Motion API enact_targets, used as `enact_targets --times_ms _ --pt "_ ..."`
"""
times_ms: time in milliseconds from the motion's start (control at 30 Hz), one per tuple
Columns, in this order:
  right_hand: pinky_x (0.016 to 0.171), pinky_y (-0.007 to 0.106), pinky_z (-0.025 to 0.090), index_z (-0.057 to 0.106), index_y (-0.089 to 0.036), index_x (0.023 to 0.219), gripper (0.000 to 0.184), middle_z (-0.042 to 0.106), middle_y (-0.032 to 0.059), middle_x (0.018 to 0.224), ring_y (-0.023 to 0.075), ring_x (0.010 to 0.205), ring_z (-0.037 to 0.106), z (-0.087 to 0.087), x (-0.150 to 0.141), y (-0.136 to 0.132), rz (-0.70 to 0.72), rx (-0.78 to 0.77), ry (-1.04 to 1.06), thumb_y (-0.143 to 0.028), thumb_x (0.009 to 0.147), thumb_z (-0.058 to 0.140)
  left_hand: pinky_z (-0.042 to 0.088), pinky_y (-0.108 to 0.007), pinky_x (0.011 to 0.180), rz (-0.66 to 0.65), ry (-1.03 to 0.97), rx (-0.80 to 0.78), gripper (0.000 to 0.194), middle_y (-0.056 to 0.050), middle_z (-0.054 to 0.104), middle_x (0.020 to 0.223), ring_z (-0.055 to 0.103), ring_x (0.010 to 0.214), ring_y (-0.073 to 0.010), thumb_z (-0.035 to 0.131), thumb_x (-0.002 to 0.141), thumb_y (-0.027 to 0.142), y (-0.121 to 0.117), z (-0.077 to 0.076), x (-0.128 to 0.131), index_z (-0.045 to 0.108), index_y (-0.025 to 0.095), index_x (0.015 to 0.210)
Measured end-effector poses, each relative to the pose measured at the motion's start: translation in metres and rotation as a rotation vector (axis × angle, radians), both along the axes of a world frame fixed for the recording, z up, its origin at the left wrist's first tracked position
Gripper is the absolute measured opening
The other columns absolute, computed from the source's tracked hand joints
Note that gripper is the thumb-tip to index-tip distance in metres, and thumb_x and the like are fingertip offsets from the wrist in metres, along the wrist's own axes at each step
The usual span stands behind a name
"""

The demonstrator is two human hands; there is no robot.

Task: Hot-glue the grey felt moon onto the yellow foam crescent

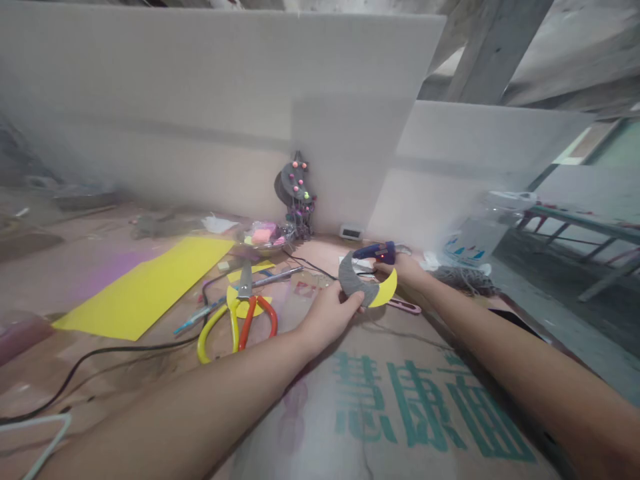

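My left hand (pixel 327 313) is closed on the lower end of a grey crescent-shaped cutout (pixel 350 280), thumb on top. A yellow crescent piece (pixel 386 291) lies against its right end. My right hand (pixel 406 270) grips a blue glue gun (pixel 375 253) with a red light, its body lying just above the crescents. Both hands hover over a cardboard-covered table (pixel 390 400) with green printed characters.
Yellow-handled scissors (pixel 235 320) and orange-handled scissors (pixel 260 313) lie left of my hands. A yellow sheet (pixel 150 283), a bowl of coloured bits (pixel 265 237), a dark hanging ornament (pixel 297 190), a black cable (pixel 115 350) and white foam boards (pixel 225 113) stand behind.
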State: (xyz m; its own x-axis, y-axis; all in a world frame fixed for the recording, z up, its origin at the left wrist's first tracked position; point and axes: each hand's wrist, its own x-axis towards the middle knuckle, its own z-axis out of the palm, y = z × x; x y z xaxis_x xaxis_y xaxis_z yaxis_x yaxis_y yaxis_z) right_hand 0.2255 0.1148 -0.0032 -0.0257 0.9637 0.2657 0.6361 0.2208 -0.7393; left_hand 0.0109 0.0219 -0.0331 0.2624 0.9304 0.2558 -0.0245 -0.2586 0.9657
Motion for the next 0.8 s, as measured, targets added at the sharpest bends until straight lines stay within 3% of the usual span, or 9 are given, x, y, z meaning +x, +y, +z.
enact_targets --times_ms 233,433,600,800 --pt "0.058 0.026 0.049 0.071 -0.013 0.085 0.023 0.073 0.0092 0.078 0.0194 0.070 0.066 0.033 0.013 -0.019 -0.028 0.020 -0.012 -0.034 0.077 0.065 0.042 -0.023 0.054 0.004 -0.064 -0.113 0.010 0.000 0.063 0.065 0.055 0.056 -0.0120 0.057 0.082 0.025 -0.004 0.012 -0.001 0.059 0.015 0.083" --pt "0.060 0.026 0.049 0.068 -0.017 0.092 0.033 0.073 0.0095 0.093 0.0204 0.081 0.066 0.057 0.031 -0.079 -0.070 0.145 0.101 -0.046 0.076 0.066 0.042 -0.022 0.051 0.032 -0.189 -0.219 0.013 0.000 0.062 0.063 0.053 0.051 -0.0099 0.060 0.080 0.027 -0.004 0.019 -0.002 0.058 0.014 0.079" --pt "0.063 0.028 0.049 0.069 -0.018 0.080 0.031 0.072 0.0059 0.079 0.0199 0.076 0.066 0.045 0.029 -0.125 -0.065 0.141 0.067 -0.048 0.080 0.062 0.039 -0.022 0.051 0.064 -0.167 -0.202 0.019 0.001 0.060 0.060 0.051 0.052 -0.0096 0.059 0.080 0.031 -0.003 0.020 -0.005 0.058 0.014 0.075" --pt "0.081 0.034 0.050 0.073 -0.024 0.087 0.034 0.074 0.0024 0.092 0.0221 0.090 0.067 0.019 0.019 -0.146 -0.018 0.107 -0.107 -0.048 0.087 0.049 0.034 -0.022 0.050 0.101 -0.103 -0.155 0.026 0.003 0.052 0.057 0.046 0.052 -0.0094 0.060 0.079 0.038 -0.004 0.020 -0.010 0.051 0.017 0.066"
